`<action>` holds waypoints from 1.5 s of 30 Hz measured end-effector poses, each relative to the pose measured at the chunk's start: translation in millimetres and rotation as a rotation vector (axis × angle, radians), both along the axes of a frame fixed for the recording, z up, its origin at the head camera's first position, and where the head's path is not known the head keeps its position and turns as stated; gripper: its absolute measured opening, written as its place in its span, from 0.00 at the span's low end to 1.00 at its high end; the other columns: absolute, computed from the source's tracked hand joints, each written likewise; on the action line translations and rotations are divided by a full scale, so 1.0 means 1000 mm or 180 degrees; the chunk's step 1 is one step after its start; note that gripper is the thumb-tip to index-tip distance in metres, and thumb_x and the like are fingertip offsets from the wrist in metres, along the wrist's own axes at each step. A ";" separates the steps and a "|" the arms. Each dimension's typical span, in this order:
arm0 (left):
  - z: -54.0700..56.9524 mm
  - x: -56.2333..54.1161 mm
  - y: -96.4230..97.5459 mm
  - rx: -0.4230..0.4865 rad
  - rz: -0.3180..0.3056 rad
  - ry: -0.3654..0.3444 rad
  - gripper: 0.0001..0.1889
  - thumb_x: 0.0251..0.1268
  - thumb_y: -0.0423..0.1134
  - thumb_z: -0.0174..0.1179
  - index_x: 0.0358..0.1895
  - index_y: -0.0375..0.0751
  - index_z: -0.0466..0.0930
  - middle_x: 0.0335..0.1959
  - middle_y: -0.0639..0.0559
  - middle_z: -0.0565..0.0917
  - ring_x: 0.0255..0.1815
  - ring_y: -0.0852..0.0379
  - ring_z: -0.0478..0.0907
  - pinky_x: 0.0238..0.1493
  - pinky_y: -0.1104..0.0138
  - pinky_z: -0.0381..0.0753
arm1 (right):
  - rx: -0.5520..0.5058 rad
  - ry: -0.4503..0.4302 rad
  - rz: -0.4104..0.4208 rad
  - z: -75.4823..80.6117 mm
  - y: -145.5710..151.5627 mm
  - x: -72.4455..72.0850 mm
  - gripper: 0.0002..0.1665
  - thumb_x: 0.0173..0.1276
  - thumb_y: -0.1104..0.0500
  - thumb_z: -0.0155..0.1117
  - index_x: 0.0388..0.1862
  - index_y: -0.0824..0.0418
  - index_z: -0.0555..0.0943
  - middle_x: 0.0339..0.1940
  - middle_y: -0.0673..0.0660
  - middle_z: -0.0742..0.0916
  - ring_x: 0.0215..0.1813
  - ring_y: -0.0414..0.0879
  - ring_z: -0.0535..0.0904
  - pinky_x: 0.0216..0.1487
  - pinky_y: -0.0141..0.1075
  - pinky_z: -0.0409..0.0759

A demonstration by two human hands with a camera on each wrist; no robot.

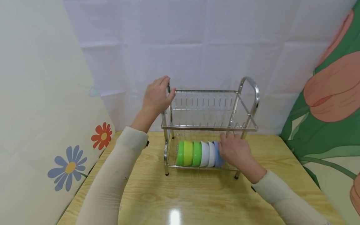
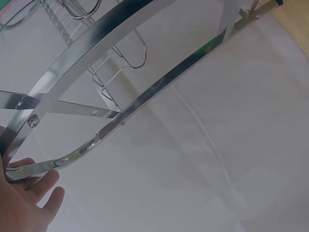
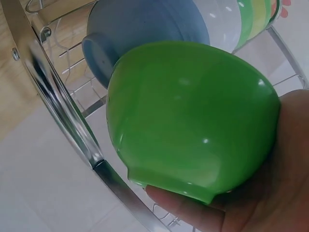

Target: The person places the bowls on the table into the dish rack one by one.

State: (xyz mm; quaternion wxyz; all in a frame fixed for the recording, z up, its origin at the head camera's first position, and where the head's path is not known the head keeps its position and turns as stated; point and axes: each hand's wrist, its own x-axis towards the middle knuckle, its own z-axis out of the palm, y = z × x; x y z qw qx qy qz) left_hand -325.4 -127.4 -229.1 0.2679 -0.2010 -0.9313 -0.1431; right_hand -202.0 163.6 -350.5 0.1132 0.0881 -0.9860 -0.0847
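A two-tier metal dish rack [image 1: 209, 128] stands on the table. My left hand [image 1: 157, 95] grips the top of its left side frame; in the left wrist view the fingers [image 2: 44, 186] wrap the curved metal bar [image 2: 72, 153]. Low at the right end of the rack is my right hand [image 1: 235, 150]. It holds a green bowl [image 3: 193, 116], with fingers at the bowl's foot; the head view hides this bowl behind the hand. Just beside it, a blue bowl [image 3: 145, 29] stands on edge, last in a row on the lower tier.
The row on the lower tier also has a green bowl [image 1: 180, 153], a yellow bowl [image 1: 188, 153], another green bowl [image 1: 197, 153] and white bowls [image 1: 204, 153]. Wire dividers [image 1: 202, 101] line the upper tier. A white cloth [image 1: 182, 47] hangs behind the wooden table [image 1: 146, 193].
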 end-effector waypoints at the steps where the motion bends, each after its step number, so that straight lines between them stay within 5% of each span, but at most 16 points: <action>1: 0.000 0.000 0.000 0.0004 0.0001 -0.0012 0.32 0.78 0.56 0.45 0.75 0.38 0.63 0.76 0.45 0.67 0.76 0.45 0.64 0.74 0.49 0.66 | -0.0014 0.0002 0.0007 -0.001 0.000 -0.001 0.18 0.78 0.48 0.50 0.39 0.63 0.73 0.26 0.58 0.73 0.24 0.51 0.68 0.15 0.39 0.66; 19: -0.008 -0.002 0.000 0.0162 -0.0024 0.0061 0.30 0.77 0.51 0.47 0.73 0.36 0.65 0.75 0.43 0.68 0.76 0.45 0.65 0.74 0.50 0.67 | -0.0127 0.0025 0.0129 -0.020 0.004 -0.022 0.25 0.78 0.43 0.48 0.46 0.64 0.76 0.29 0.60 0.78 0.26 0.53 0.72 0.19 0.42 0.71; 27: -0.009 -0.001 0.000 0.0224 -0.0046 0.0133 0.29 0.77 0.50 0.48 0.72 0.35 0.66 0.74 0.43 0.69 0.75 0.44 0.65 0.74 0.51 0.68 | -0.0113 0.0013 0.0194 -0.026 0.003 -0.029 0.27 0.79 0.44 0.45 0.53 0.67 0.76 0.34 0.65 0.81 0.32 0.58 0.76 0.29 0.49 0.78; 34: -0.008 -0.002 0.004 0.0252 -0.0070 0.0082 0.29 0.77 0.49 0.47 0.73 0.36 0.65 0.75 0.44 0.67 0.77 0.46 0.63 0.75 0.52 0.66 | -0.0161 0.0108 0.0207 -0.039 0.012 -0.036 0.25 0.80 0.44 0.45 0.37 0.65 0.74 0.27 0.61 0.76 0.26 0.55 0.72 0.22 0.47 0.72; 45: -0.006 0.001 0.007 0.0329 -0.0053 0.0021 0.29 0.77 0.49 0.47 0.74 0.37 0.64 0.76 0.45 0.66 0.77 0.46 0.63 0.76 0.53 0.64 | -0.0378 0.0140 0.0134 -0.053 0.015 -0.038 0.28 0.81 0.42 0.42 0.38 0.64 0.75 0.31 0.64 0.80 0.27 0.56 0.75 0.20 0.48 0.73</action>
